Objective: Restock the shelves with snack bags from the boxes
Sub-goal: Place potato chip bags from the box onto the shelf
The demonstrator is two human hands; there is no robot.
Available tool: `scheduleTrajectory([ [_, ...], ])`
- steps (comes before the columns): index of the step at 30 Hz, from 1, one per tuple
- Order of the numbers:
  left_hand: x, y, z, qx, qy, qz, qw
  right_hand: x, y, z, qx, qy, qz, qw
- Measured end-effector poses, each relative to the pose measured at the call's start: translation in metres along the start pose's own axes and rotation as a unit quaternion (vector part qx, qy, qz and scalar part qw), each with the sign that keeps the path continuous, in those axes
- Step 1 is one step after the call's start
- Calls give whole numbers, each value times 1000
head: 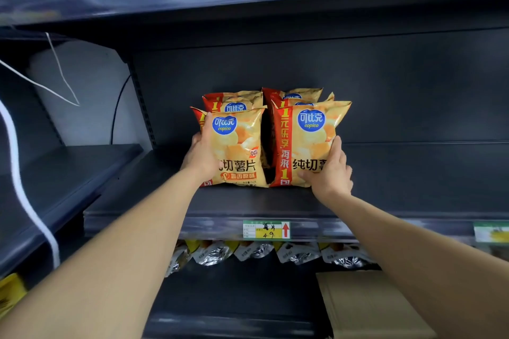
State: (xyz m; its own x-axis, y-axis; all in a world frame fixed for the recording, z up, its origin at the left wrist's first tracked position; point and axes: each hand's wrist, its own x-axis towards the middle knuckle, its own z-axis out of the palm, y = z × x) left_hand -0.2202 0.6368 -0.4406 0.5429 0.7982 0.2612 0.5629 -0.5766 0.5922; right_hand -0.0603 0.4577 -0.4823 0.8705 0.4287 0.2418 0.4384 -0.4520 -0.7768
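— Where are the bags?

— Two yellow bags stand side by side on the shelf [248, 203], above the price tag [266, 230]. The left hand [199, 157] grips the left bag [237, 146] by its outer edge, thumb on the front. The right hand [329, 173] clasps the right bag [305, 140] at its lower outer corner. Rear bags [234, 100] stand behind, farther from the tag.

— How should this step go?

— Probably slide both back against the rear bags, upright with fronts outward, holding lightly so nothing crushes. The box [366, 305] sits below the tag, to the right.
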Motion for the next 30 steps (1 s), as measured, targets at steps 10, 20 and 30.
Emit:
scheduleTrajectory([
  [10, -16, 6, 2, -18, 26, 3, 999, -5, -2, -8, 34, -38, 0, 999],
  [20, -40, 16, 6, -30, 79, -100, 991, -26, 5, -30, 14, -28, -5, 999],
  [30, -150, 112, 72, -30, 18, 179, 983, -73, 60, -105, -14, -42, -95, 995],
])
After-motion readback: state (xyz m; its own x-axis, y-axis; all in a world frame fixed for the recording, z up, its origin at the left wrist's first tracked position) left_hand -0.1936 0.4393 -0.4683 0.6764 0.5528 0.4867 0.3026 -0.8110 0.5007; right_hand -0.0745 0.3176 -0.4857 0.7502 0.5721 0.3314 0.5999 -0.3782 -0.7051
